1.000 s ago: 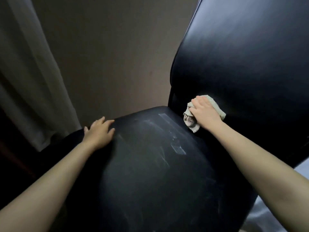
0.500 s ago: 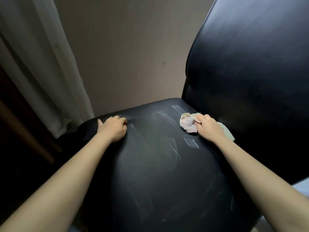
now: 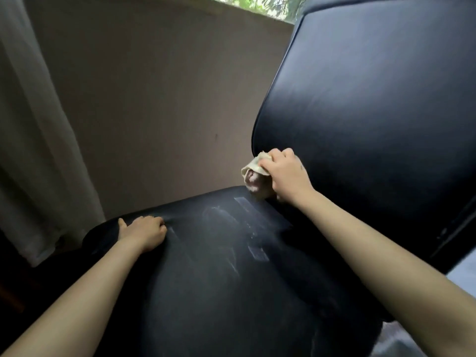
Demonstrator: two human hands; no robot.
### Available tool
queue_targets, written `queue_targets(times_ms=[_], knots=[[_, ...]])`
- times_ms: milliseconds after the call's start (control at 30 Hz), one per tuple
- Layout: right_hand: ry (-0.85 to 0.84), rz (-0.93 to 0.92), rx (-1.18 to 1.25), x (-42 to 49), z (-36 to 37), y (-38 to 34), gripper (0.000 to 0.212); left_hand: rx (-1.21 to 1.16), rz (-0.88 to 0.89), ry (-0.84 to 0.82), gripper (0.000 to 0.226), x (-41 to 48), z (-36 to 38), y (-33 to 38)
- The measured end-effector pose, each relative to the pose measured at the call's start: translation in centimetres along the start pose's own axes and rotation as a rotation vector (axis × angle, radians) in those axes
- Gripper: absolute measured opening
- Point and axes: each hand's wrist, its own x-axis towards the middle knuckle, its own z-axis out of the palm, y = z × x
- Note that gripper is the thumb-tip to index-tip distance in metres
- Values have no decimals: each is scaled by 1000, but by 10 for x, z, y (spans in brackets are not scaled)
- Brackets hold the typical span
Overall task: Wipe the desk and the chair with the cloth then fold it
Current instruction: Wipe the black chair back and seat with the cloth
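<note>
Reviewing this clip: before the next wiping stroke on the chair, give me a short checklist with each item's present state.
1. Cloth gripped in right hand: ok, bunched in the fist.
2. Cloth touching the backrest: ok, at its lower left edge.
3. Left hand bracing the seat: ok, resting near its edge.
4. Seat wiped clean: not ok, pale streaks show.
5. Desk wiped: cannot tell, out of view.
6. Cloth folded: not ok, crumpled.
</note>
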Motion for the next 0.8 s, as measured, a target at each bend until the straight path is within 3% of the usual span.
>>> queue_targets(times_ms=[67, 200, 267, 333, 467, 567, 667, 733, 800], knots=[[111, -123, -197, 25, -28, 9, 20, 0, -5, -17, 41, 0, -4, 2], [-371, -161, -693, 22, -33, 28, 14, 4, -18, -47, 46, -4, -6, 7], [-490, -177, -680, -12, -17, 34, 12, 32, -17, -35, 46, -6, -6, 9], [-592, -348, -629, -62, 8, 48, 20, 34, -20, -23, 45, -5, -7, 10], [-417, -474, -668, -106, 7, 47, 19, 54, -38, -21, 43, 1, -12, 19], [-471, -489, -819, -90, 13, 28, 8, 32, -55, -31, 46, 12, -16, 25], [-696, -372, -841, -60, 49, 17, 8, -9, -46, -103, 78, 30, -21, 28], [-669, -381, -821, -40, 70, 9, 12, 36, -33, -147, 102, 34, -18, 34], [-684, -390, -840, -9, 83, -4, 10, 103, -42, -160, 107, 38, -12, 40]])
